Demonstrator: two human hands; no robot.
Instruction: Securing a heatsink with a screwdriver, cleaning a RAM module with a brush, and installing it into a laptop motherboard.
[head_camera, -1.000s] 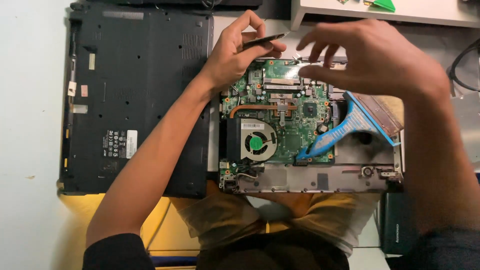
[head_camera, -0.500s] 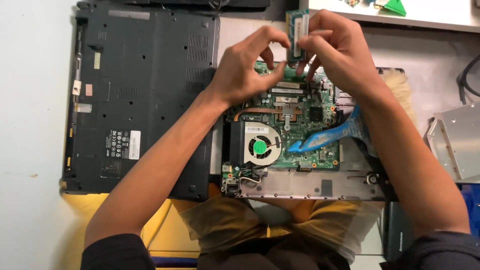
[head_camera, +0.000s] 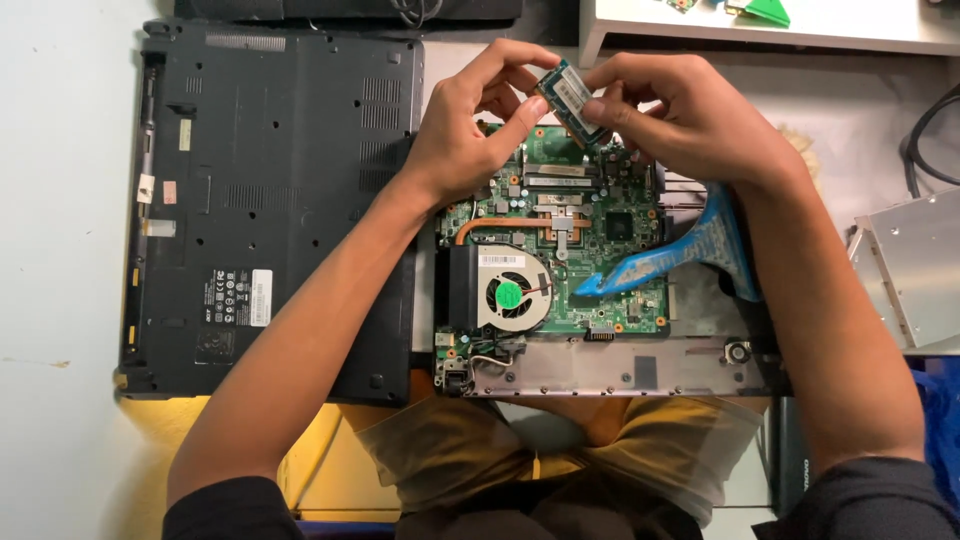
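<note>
Both hands hold a small green memory module (head_camera: 570, 100) above the far edge of an opened laptop's green motherboard (head_camera: 590, 225). My left hand (head_camera: 475, 125) pinches the module's left end with thumb and fingers. My right hand (head_camera: 680, 115) grips its right end. The board carries a round fan with a green hub (head_camera: 510, 293), a copper heat pipe (head_camera: 490, 225) and a blue flat ribbon cable (head_camera: 690, 250) that curls up on the right.
A black laptop bottom cover (head_camera: 270, 200) lies flat on the left. A silver drive (head_camera: 915, 265) sits at the right edge, with a black cable (head_camera: 925, 130) beyond it. A white shelf (head_camera: 760, 35) runs along the top right. My lap is below the board.
My hands came together over the far edge of the board and lifted the memory module. It was held upright half a second ago and is now tilted between both hands.
</note>
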